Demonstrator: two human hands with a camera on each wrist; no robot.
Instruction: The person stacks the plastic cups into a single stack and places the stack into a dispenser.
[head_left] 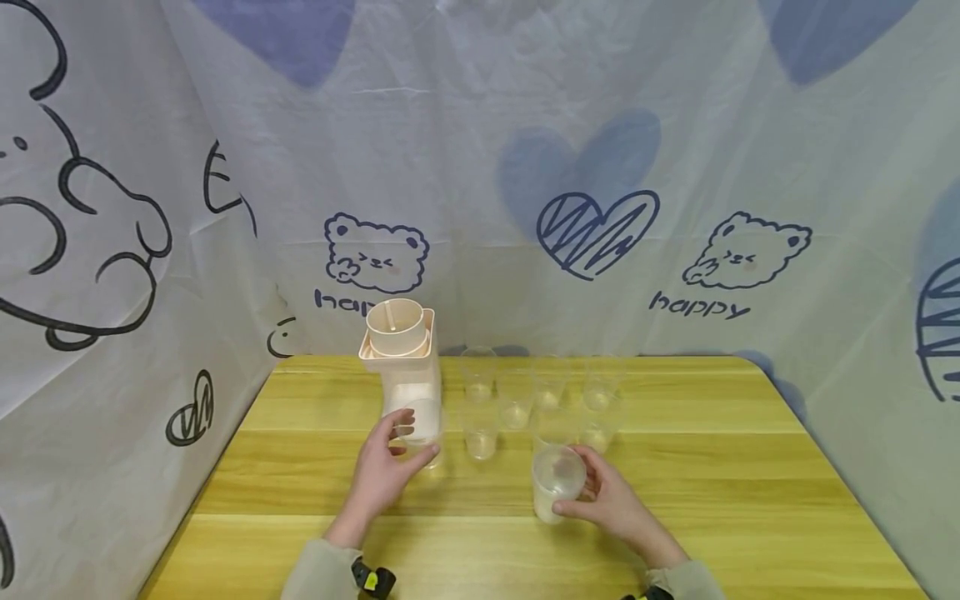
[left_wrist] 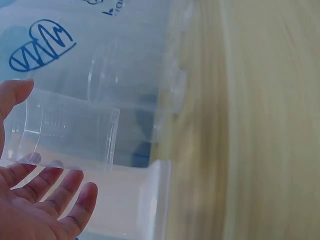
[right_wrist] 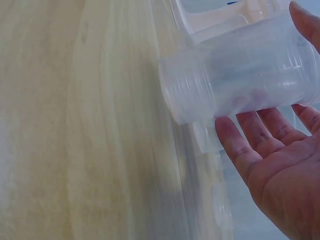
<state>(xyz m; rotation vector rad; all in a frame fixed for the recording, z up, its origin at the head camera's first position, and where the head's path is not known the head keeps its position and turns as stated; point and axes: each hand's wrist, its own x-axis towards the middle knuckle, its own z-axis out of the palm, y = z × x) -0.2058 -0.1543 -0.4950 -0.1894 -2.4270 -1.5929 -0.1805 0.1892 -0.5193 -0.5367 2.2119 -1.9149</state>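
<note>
My left hand (head_left: 386, 462) holds a clear plastic cup (left_wrist: 75, 132) between thumb and fingers, in front of the pale pink dispenser (head_left: 411, 375). Fine printed marks show on that cup's side in the left wrist view. To the right, my right hand (head_left: 603, 500) grips a clear plastic cup (right_wrist: 250, 70), thumb on one side and fingers along the other. Several rings near its base look like cups nested together. The left wrist view shows the dispenser (left_wrist: 125, 200) close behind the left fingers (left_wrist: 82, 200).
Several clear cups, among them a front one (head_left: 481, 437) and a back one (head_left: 600, 392), stand apart on the wooden table (head_left: 697, 467) between and behind the hands. A printed cloth (head_left: 465, 167) hangs at the back and both sides.
</note>
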